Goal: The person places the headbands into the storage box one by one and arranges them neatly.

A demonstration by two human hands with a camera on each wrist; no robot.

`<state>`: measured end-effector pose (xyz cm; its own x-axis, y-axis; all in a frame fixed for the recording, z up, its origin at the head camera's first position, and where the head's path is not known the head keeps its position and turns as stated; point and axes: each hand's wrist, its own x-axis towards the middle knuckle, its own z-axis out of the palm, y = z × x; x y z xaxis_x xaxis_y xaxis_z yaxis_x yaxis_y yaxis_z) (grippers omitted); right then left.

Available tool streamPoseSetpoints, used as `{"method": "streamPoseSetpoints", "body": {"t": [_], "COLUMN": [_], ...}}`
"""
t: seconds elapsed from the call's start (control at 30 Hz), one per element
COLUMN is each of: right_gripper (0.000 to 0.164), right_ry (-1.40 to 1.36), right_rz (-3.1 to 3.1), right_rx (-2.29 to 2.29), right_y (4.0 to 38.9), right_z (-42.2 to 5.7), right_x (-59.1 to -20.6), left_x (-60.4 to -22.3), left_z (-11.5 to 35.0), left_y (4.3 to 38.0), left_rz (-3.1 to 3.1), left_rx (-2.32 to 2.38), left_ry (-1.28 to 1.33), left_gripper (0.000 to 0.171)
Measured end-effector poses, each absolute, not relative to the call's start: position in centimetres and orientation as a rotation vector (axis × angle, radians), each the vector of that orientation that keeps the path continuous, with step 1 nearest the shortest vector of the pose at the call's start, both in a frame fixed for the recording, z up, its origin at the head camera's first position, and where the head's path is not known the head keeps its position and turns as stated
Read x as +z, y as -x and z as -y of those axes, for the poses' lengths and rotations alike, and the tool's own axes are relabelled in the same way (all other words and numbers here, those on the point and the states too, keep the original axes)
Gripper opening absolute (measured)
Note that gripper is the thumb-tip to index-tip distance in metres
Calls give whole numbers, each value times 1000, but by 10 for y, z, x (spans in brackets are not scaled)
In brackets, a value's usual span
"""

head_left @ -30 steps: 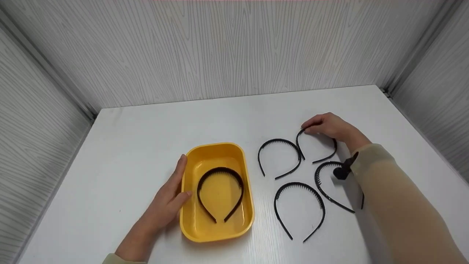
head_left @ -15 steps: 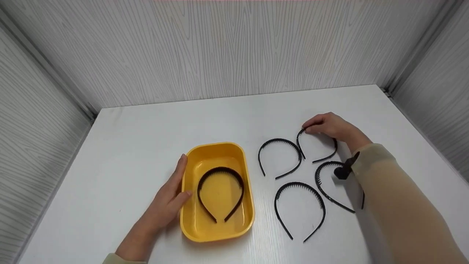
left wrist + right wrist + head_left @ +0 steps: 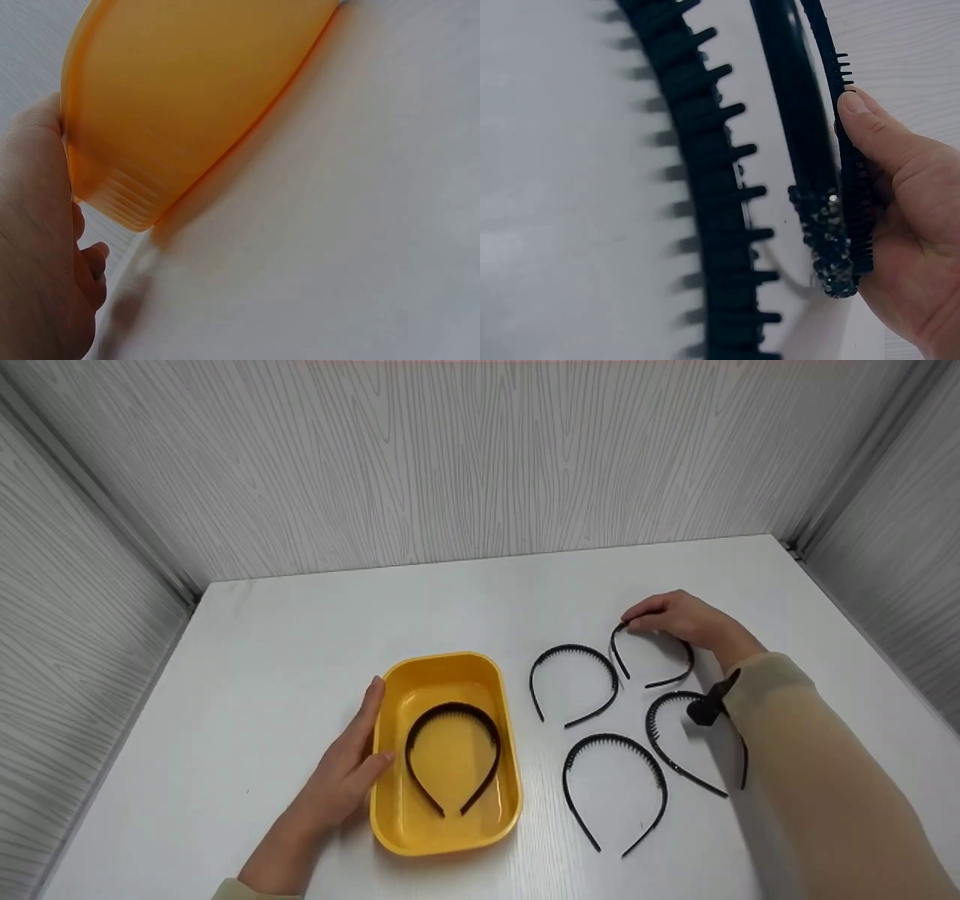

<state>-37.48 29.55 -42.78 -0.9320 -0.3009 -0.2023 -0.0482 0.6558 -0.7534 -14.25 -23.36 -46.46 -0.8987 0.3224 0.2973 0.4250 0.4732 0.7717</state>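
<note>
My left hand (image 3: 337, 772) grips the left side of a yellow plastic tray (image 3: 442, 669), thumb over its rim and fingers along the outer wall. Inside the tray lies a black toothed headband (image 3: 454, 706). At the far right, my right hand (image 3: 686, 619) pinches the top of another black headband (image 3: 614, 649), whose two ends point toward me. The right wrist view shows the thumb pressed to the held headband (image 3: 847, 142), with sparkling stones on part of it. A different toothed headband (image 3: 697, 172) fills the foreground there, nearer the camera.
Between the tray and my right arm lie three more black headbands: one (image 3: 532, 682) at the back left, one (image 3: 613, 736) in front, and one (image 3: 651, 727) partly under my right wrist. The white table (image 3: 285, 660) meets a grey-grained panel (image 3: 450, 465) at the back.
The pinched headband has shifted slightly right and away from me, and its left side now stands apart from the neighbouring headband. My left hand and the tray keep their place.
</note>
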Motion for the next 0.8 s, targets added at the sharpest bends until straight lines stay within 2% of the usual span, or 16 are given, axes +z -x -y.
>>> {"method": "streamPoseSetpoints", "body": {"t": [0.8], "right_gripper": [33], "right_ry": [364], "right_rz": [-2605], "right_rx": [-1134], "right_y": [374], "right_z": [-295], "right_x": [-403], "left_x": [-467], "left_z": [231], "left_y": [147], "left_rz": [2607], "left_rx": [-1396], "left_ry": [682], "left_gripper": [83]}}
